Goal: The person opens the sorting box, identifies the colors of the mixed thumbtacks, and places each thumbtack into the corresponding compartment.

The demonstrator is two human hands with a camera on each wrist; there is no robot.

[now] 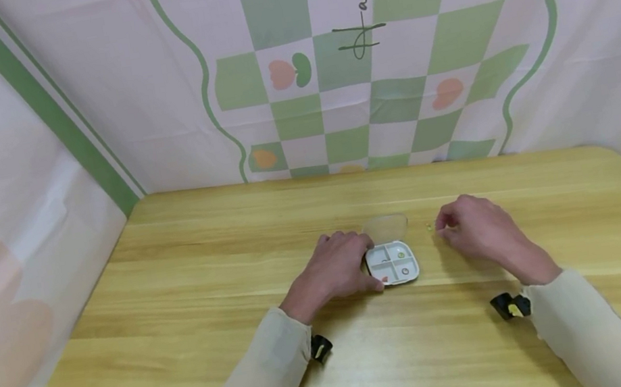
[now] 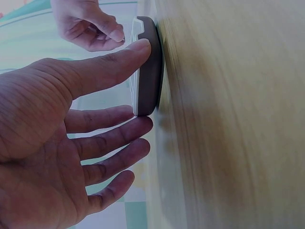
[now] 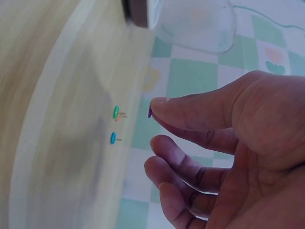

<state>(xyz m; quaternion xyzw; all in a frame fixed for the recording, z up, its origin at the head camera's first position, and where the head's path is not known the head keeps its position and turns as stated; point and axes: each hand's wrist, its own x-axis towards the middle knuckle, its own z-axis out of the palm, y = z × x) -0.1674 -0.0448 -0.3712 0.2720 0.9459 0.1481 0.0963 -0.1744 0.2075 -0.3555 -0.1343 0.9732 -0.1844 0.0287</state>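
A small white four-compartment box [image 1: 402, 281] with a dark base lies on the table, its clear lid [image 1: 386, 229] swung back away from the person. Small items sit in its compartments. My left hand [image 1: 340, 267] holds the box by its left side, thumb at the near edge and index finger at the far one; the left wrist view shows the other fingers spread. To the right of the box, my right hand [image 1: 479, 227] pinches a tiny purple thumbtack [image 3: 149, 111] between thumb and index finger. A green thumbtack [image 3: 116, 112] and a blue thumbtack [image 3: 113, 138] lie near that hand, pins pointing up.
Something small and orange-red [image 3: 118, 118] shows behind the green thumbtack. The wooden table [image 1: 185, 255] ends at a checked curtain [image 1: 351, 104] at the back, and a white cloth [image 1: 10, 168] hangs along its left side.
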